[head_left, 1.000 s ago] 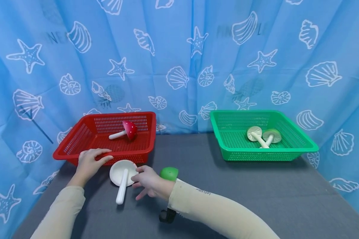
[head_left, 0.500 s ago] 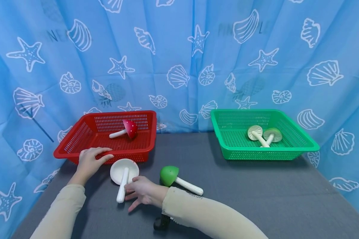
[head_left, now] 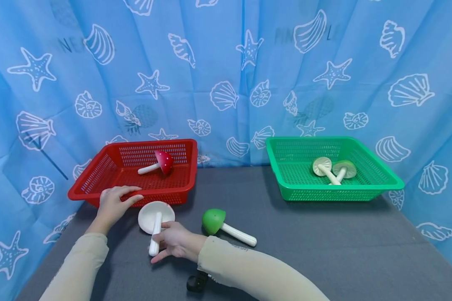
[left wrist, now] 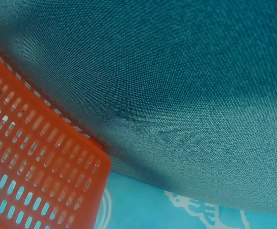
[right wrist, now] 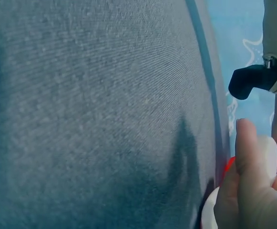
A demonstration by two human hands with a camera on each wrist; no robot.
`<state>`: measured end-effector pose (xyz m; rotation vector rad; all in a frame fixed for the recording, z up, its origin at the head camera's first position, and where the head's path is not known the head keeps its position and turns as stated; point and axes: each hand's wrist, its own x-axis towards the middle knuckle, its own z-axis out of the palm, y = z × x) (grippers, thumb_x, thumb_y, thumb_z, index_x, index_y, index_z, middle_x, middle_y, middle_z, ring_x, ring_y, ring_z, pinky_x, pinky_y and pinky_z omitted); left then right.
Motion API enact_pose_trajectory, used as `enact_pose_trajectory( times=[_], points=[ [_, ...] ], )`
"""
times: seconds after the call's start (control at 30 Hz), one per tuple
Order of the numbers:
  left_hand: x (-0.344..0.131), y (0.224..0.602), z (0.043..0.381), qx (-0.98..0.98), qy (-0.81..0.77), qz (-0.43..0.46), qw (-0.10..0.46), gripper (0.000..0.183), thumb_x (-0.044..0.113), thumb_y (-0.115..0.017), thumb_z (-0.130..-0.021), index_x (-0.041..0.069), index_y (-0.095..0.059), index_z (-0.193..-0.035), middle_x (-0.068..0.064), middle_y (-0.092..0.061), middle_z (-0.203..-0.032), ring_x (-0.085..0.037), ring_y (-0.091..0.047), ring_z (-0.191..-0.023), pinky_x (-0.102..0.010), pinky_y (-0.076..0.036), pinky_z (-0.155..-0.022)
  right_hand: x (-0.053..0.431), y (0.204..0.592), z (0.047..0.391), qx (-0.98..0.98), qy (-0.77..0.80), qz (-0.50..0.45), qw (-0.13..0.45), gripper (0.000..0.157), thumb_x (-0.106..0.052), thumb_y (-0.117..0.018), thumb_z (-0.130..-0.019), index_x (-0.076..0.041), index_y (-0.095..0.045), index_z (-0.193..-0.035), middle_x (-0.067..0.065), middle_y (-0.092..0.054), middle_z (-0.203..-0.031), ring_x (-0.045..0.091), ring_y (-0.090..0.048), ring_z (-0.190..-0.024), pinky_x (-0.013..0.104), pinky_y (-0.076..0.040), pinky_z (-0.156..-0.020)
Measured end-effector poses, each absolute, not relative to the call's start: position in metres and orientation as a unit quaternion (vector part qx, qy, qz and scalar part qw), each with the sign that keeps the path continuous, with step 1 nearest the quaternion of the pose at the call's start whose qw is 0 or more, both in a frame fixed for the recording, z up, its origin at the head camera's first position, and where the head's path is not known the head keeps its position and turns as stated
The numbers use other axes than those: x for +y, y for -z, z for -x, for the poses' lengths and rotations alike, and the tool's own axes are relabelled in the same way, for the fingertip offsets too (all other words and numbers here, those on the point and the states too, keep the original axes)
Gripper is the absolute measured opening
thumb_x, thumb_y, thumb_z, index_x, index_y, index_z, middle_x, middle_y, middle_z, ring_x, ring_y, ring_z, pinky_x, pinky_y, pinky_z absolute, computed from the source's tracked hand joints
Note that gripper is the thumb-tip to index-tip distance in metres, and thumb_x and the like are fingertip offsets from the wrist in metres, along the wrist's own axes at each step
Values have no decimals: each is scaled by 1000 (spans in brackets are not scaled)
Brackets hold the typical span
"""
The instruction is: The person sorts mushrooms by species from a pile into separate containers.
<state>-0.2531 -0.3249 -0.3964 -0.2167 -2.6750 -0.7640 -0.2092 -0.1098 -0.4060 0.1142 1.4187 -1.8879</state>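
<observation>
Fingers of the left hand [head_left: 113, 209] rest at the near rim of the red basket [head_left: 173, 192], thumb and forefinger apart; they seem relaxed, with no mushroom in them, and that hand has hardly moved. Inside the basket a small red mushroom [head_left: 164, 163] lies on its side, stalk to the left, cap to the right.

Just in front of the basket, on the bench [head_left: 305, 246], is the large white-stalked mushroom [head_left: 146, 219]. Its pale underside faces up, with a trace of red at the edge. The long axis runs away from the person: cap at the far end, stalk end near and slightly to the left.

The right hand [head_left: 178, 242] has changed most. A second ago it was spread beside the cap; now it has come left and down onto the stalk, fingers partly bent and apparently pinching it, the lowest finger stretched out. I judge the reach over and the grip only lightly made, the mushroom not yet lifted.

Farther right, the green mushroom [head_left: 215, 222], its stalk now uncovered by the sleeve, points its cap left and its stalk right and nearer. The green basket [head_left: 340, 188] holds two pale-stalked mushrooms, untouched.
</observation>
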Motion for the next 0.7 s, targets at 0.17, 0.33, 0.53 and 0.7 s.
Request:
enact_pose_trajectory(
  times=[0.17,0.33,0.53,0.7],
  points=[
    [-325,396,253,-945,267,76,175,43,23,-78,-88,3,-68,-125,-24,-69,-119,-42,-56,-109,-64,-28,-103,-104,402,203,576,730,-35,367,47,7,-57,-96,-2,-42,-140,18,-54,-106,45,-66,-104,65,-51,-89],
    [-325,396,253,-943,266,81,183,42,22,-78,-88,2,-68,-124,-25,-69,-117,-43,-56,-108,-65,-28,-103,-94,393,195,581,734,-17,352,47,8,-57,-96,-2,-44,-140,16,-54,-106,45,-67,-105,66,-51,-87],
    [-326,397,253,-939,264,94,201,40,23,-78,-88,1,-70,-121,-25,-70,-113,-43,-57,-105,-65,-28,-101,-82,378,191,579,734,-2,354,48,6,-58,-96,-4,-45,-142,16,-56,-106,46,-66,-108,65,-52,-88],
    [-325,396,252,-939,271,92,191,42,25,-77,-89,1,-69,-122,-26,-69,-115,-44,-57,-106,-66,-28,-101,-73,365,191,581,731,-1,358,48,3,-59,-97,-6,-46,-142,16,-56,-109,42,-68,-105,63,-52,-88]
  ],
)
